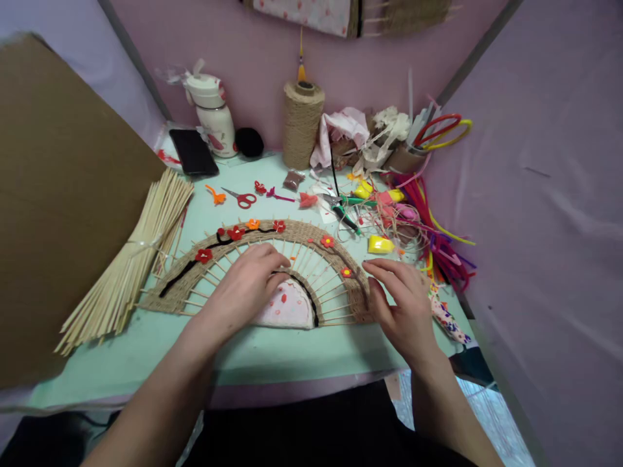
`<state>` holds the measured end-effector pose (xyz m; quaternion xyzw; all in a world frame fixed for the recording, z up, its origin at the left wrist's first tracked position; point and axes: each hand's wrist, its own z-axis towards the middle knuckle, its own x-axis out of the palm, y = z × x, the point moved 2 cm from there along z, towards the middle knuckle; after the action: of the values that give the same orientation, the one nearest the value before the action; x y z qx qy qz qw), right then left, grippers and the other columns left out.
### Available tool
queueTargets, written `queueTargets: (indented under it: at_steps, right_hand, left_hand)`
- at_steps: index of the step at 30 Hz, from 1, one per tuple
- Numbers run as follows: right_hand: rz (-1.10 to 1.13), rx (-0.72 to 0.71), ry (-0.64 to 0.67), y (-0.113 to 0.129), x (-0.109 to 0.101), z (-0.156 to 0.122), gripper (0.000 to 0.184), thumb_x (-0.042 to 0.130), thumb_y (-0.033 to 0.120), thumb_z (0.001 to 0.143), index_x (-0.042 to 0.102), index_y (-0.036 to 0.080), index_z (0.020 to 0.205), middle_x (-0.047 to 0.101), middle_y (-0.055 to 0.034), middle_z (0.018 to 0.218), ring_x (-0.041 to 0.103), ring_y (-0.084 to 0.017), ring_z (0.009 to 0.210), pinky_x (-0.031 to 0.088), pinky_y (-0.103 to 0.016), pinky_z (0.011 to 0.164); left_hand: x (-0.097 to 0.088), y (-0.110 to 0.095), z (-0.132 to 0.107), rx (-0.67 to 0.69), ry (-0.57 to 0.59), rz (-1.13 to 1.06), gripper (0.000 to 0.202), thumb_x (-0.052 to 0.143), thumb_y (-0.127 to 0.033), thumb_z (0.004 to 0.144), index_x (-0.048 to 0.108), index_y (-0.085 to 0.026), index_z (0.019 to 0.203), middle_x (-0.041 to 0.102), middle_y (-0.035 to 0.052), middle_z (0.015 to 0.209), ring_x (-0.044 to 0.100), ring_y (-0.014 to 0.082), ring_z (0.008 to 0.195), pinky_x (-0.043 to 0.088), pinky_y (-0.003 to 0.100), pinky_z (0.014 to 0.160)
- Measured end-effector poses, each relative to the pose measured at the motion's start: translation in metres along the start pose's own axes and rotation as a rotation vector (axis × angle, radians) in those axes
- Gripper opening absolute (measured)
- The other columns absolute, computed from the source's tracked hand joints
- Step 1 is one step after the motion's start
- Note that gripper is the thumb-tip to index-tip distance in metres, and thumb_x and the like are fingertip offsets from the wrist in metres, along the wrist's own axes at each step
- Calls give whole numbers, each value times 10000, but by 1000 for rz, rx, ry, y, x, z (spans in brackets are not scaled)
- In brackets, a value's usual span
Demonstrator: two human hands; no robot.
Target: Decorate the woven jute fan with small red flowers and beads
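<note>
A half-round woven fan [311, 228] lies flat on the table, with thin sticks spreading between its twine bands. Red and orange flowers sit along a black stem on its left side, and two flowers with yellow centres are on the right. At its middle is a white half-circle patch [292, 310] with red spots and a black edging. My left hand [250, 279] is over the fan's inner band, thumb and fingers apart, partly hiding the patch. Beside the fan's right end, my right hand [402, 301] has bent fingers parted from the thumb, with nothing visible between them.
A bundle of sticks [131, 259] lies left, by a brown board [68, 194]. Behind are red-handled scissors [241, 197], green-handled pliers [343, 214], a twine spool [302, 126], a bottle [214, 117] and a phone [193, 152]. Colourful pipe cleaners [442, 253] lie right.
</note>
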<state>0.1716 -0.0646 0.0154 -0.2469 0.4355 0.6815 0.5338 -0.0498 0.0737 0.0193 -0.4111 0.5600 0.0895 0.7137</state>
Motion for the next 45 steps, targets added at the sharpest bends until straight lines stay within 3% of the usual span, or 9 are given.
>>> queueTargets:
  at_steps: [5, 14, 18, 24, 30, 32, 35, 38, 45]
  right_hand:
    - [85, -39, 62, 9, 11, -10, 215, 525, 143, 941, 640, 215, 1107, 691, -72, 1077, 625, -202, 995, 336, -384, 864]
    - [179, -38, 83, 13, 13, -19, 213, 535, 126, 933, 645, 206, 1098, 696, -69, 1086, 628, -192, 983, 326, -388, 879]
    - [320, -49, 81, 22, 10, -30, 256, 539, 85, 915, 629, 208, 1121, 697, -62, 1051, 633, -185, 975, 374, -385, 884]
    - [598, 61, -5, 34, 13, -40, 288, 658, 127, 866, 648, 220, 1138, 653, -51, 970, 632, -159, 897, 524, -299, 769]
    - [493, 40, -81, 23, 6, -40, 285, 633, 45, 855, 679, 208, 1084, 636, -48, 903, 604, -154, 839, 529, -302, 727]
    - [466, 39, -98, 21, 3, -39, 272, 629, 43, 852, 674, 199, 1070, 640, -52, 899, 596, -161, 838, 524, -314, 728]
    - [438, -13, -39, 22, 3, -38, 232, 625, 73, 857, 668, 174, 1061, 656, -67, 907, 600, -177, 859, 522, -334, 748]
    - [406, -113, 64, 29, 11, -39, 186, 597, 106, 881, 678, 160, 1040, 682, -69, 881, 601, -176, 827, 516, -326, 724]
    - [409, -147, 9, 32, 22, -49, 301, 535, 147, 926, 628, 153, 1212, 660, -109, 1029, 555, -189, 966, 510, -343, 838]
  left_hand:
    - [20, 3, -34, -79, 79, -113, 146, 552, -238, 905, 674, -171, 950, 627, 62, 942, 573, 219, 947, 445, 358, 874]
    - [41, 3, -36, -124, -10, -152, 160, 529, -237, 903, 670, -173, 860, 639, 78, 899, 563, 236, 930, 419, 378, 866]
    - [40, -18, -40, -241, -43, -678, 156, 567, -305, 878, 641, -176, 832, 635, 45, 854, 567, 181, 825, 428, 306, 774]
    - [77, -68, -34, -548, 67, -1482, 243, 729, -393, 759, 678, -157, 786, 567, -10, 684, 458, 95, 632, 367, 223, 624]
    - [93, -77, -27, -581, 96, -1547, 243, 760, -389, 743, 736, -147, 739, 596, 8, 657, 484, 105, 645, 384, 233, 645]
    - [93, -77, -25, -566, 83, -1543, 253, 716, -403, 793, 764, -160, 847, 657, 31, 748, 537, 124, 698, 413, 239, 680]
    - [91, -82, -18, -627, -25, -1781, 424, 597, -511, 868, 705, -208, 1144, 694, 82, 1109, 608, 196, 1016, 451, 290, 886]
    - [86, -92, -6, -662, -105, -2061, 607, 376, -627, 928, 587, -204, 1309, 579, 109, 1366, 482, 230, 1303, 342, 358, 1098]
    - [76, -94, 3, -725, -109, -2239, 753, 296, -691, 911, 404, -175, 1450, 503, 160, 1442, 407, 259, 1390, 251, 424, 1171]
